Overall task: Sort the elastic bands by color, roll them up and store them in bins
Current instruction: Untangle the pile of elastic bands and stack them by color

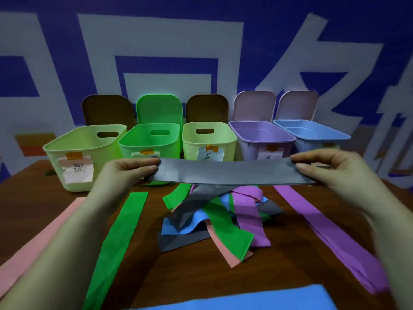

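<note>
L hand (129, 168) and R hand (321, 166) each pinch one end of a grey band (223, 173), held stretched flat betw. them above the table (33, 193). Below the hands a mixed pile of bands (214, 218) is seen; green strip (118, 238) laid under L forearm, purple strips (330, 233) under R. Five bins (207, 142) are lined up just beyond the fingertips.
</note>
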Available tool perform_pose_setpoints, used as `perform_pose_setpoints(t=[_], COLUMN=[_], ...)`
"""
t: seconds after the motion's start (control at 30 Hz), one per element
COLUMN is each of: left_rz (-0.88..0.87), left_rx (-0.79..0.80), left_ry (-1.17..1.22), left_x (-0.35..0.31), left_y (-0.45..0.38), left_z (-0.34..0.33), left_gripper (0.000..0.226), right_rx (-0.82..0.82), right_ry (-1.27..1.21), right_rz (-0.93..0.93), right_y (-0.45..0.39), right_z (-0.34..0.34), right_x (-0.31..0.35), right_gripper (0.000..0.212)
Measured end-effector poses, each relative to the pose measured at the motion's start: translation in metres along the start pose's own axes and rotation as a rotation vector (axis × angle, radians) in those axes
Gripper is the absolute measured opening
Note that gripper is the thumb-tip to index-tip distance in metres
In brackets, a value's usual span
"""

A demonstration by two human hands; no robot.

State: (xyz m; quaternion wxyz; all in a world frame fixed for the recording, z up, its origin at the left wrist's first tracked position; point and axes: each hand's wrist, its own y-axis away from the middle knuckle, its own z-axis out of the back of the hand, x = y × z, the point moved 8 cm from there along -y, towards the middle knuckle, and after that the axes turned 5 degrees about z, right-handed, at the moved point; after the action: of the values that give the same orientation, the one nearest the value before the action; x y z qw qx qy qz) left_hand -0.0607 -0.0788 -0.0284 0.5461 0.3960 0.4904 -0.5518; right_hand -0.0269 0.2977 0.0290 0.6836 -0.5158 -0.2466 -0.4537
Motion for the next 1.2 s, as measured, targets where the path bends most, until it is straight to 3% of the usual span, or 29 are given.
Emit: perform_pose_setpoints(t=[0.13, 0.3, 0.43, 0.6, 0.7, 0.83, 1.0, 1.2], left_rz=[-0.01, 0.023, 0.041, -0.016, -0.063, -0.152, -0.105, -0.208], left_rx=[0.124, 0.269, 0.339, 0.323, 0.319, 0.303, 0.313, 0.305], left_ry=[-0.007, -0.078, -0.118, -0.141, -0.182, -0.257, -0.282, -0.451], left_x=[-0.027, -0.051, -0.062, -0.072, -0.076, -0.081, -0.062, -0.056], left_y=[-0.006, -0.024, -0.042, -0.063, -0.077, -0.087, -0.118, -0.127], left_z=[-0.052, -0.136, -0.206, -0.281, -0.326, -0.38, -0.424, -0.466], left_gripper=[0.019, 0.037, 0.033, 0.023, 0.034, 0.03, 0.04, 0.031], right_rx=[-0.138, -0.308, -0.393, -0.497, -0.525, -0.559, -0.59, -0.6], right_ry=[0.012, 0.047, 0.025, 0.051, 0.079, 0.151, 0.197, 0.287], right_rz=[-0.105, -0.229, -0.26, -0.284, -0.334, -0.409, -0.439, -0.459], right_y=[0.033, 0.084, 0.115, 0.138, 0.145, 0.154, 0.158, 0.16], right_z=[0.048, 0.104, 0.141, 0.184, 0.203, 0.219, 0.222, 0.217], right_x=[-0.023, -0.071, -0.089, -0.105, -0.121, -0.142, -0.164, -0.176], right_gripper=[0.019, 0.024, 0.023, 0.02, 0.019, 0.017, 0.017, 0.017])
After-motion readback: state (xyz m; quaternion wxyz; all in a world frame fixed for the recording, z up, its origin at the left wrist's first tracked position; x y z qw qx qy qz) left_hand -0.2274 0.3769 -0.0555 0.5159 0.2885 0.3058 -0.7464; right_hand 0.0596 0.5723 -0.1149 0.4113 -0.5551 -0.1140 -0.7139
